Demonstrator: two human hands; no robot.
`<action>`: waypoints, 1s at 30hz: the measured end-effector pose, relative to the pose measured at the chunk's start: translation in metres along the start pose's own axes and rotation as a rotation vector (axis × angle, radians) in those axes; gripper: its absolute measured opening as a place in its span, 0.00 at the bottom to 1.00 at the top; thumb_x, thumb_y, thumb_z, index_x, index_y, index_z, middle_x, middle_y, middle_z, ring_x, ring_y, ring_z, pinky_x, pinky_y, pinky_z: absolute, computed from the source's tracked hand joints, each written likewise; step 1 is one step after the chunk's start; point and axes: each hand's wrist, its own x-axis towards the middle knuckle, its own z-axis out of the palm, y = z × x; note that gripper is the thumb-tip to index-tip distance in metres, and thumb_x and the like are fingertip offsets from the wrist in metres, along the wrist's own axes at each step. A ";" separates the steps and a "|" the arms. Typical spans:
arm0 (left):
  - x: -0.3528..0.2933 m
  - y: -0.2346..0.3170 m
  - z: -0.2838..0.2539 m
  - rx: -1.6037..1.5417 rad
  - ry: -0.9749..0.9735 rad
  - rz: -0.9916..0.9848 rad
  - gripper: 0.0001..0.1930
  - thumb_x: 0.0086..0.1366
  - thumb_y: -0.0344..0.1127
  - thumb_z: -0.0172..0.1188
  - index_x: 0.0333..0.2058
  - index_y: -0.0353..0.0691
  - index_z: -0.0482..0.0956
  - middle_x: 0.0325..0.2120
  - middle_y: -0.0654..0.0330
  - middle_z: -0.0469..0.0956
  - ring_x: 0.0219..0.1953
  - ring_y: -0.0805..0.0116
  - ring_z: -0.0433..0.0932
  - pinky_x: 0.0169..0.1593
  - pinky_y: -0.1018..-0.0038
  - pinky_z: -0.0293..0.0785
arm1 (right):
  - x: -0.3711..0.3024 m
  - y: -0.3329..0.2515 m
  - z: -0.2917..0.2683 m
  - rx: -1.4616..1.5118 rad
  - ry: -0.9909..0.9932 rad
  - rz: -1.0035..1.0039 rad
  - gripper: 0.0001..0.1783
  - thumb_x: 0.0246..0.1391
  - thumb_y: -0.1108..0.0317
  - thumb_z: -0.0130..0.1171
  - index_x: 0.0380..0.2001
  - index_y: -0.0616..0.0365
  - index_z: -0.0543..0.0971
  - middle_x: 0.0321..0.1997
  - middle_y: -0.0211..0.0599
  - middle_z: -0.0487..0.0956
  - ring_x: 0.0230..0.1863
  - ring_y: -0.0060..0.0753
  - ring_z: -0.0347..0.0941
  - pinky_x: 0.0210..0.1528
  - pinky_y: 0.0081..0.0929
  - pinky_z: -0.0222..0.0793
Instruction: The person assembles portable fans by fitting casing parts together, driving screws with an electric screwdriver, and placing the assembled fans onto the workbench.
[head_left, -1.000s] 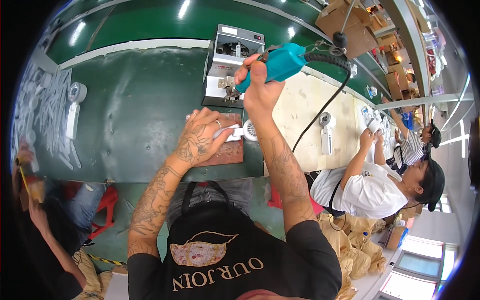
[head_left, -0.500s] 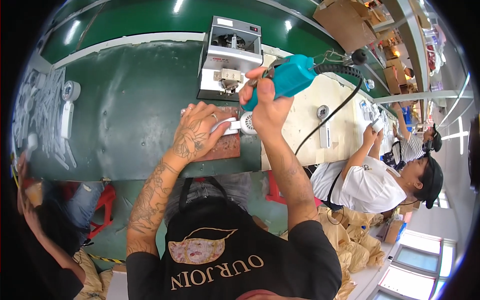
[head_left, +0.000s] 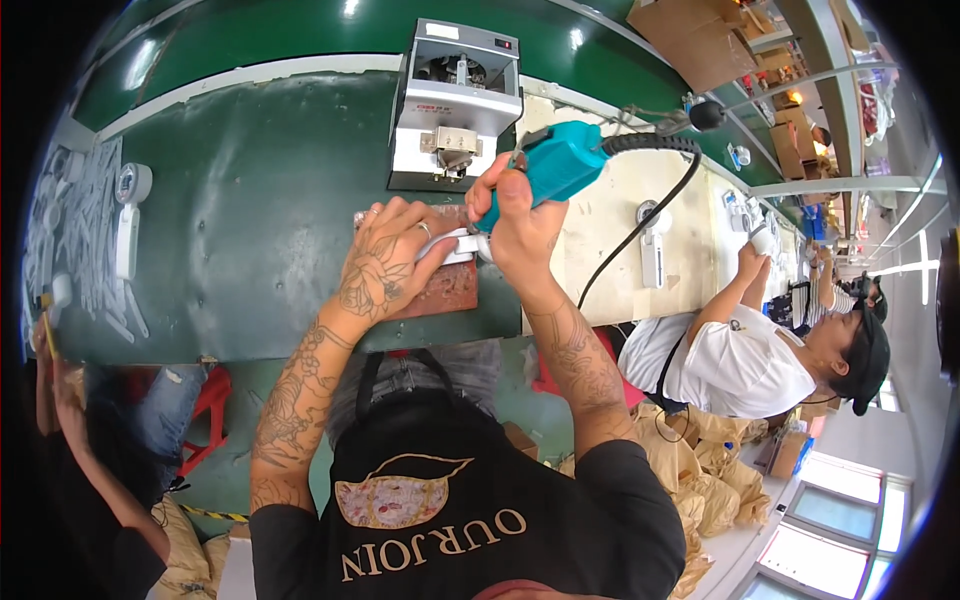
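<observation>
My left hand [head_left: 385,260] holds a white handheld fan [head_left: 460,246] down on a reddish-brown board [head_left: 448,294] at the bench's near edge, fingers bent over it. A teal electric screwdriver [head_left: 568,168] is gripped in my right hand [head_left: 522,222], its cable end raised to the right. The tool's lower end is over the fan's round head. My right hand hides most of that head and the screwdriver's tip, so contact cannot be made out.
A grey-white machine [head_left: 455,105] stands behind my hands. One white fan [head_left: 128,220] lies on the left beside piled white parts [head_left: 85,235]; another fan [head_left: 653,245] lies on the right. A black cable [head_left: 640,228] curves over the bench. People sit at both sides.
My right hand and the screwdriver have shifted left, and now cover the fan's round head, which showed before. My left hand keeps its hold on the fan.
</observation>
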 end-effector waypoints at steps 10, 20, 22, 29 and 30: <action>0.001 -0.001 0.003 0.013 0.052 0.039 0.12 0.69 0.41 0.60 0.45 0.46 0.86 0.38 0.62 0.77 0.43 0.58 0.73 0.52 0.58 0.69 | 0.001 -0.001 0.001 -0.033 0.011 0.049 0.25 0.66 0.49 0.62 0.34 0.63 0.72 0.21 0.32 0.72 0.22 0.27 0.71 0.27 0.27 0.68; -0.004 0.001 0.002 0.086 0.072 0.054 0.12 0.70 0.40 0.58 0.48 0.50 0.84 0.41 0.62 0.77 0.46 0.57 0.74 0.56 0.57 0.71 | 0.051 -0.015 0.022 -0.056 0.038 -0.238 0.24 0.69 0.49 0.59 0.41 0.64 0.76 0.24 0.33 0.74 0.25 0.27 0.73 0.29 0.27 0.71; -0.004 0.000 0.003 0.082 0.076 0.048 0.11 0.70 0.40 0.58 0.47 0.48 0.84 0.41 0.62 0.77 0.46 0.57 0.74 0.56 0.57 0.70 | 0.061 -0.006 0.027 -0.041 0.017 -0.241 0.22 0.69 0.51 0.59 0.40 0.64 0.75 0.24 0.33 0.75 0.25 0.27 0.73 0.29 0.27 0.71; -0.001 0.002 0.003 0.087 0.076 0.068 0.10 0.69 0.40 0.59 0.41 0.41 0.83 0.40 0.60 0.76 0.45 0.57 0.74 0.53 0.58 0.70 | 0.056 0.002 0.032 -0.049 0.011 -0.162 0.21 0.68 0.54 0.61 0.39 0.65 0.74 0.24 0.34 0.75 0.24 0.26 0.73 0.28 0.26 0.71; -0.002 0.000 0.003 0.085 0.069 0.073 0.10 0.69 0.40 0.59 0.41 0.41 0.83 0.40 0.60 0.76 0.45 0.57 0.74 0.53 0.58 0.70 | 0.054 0.004 0.035 -0.064 0.012 -0.134 0.21 0.68 0.54 0.61 0.39 0.65 0.74 0.24 0.34 0.75 0.24 0.26 0.72 0.27 0.27 0.71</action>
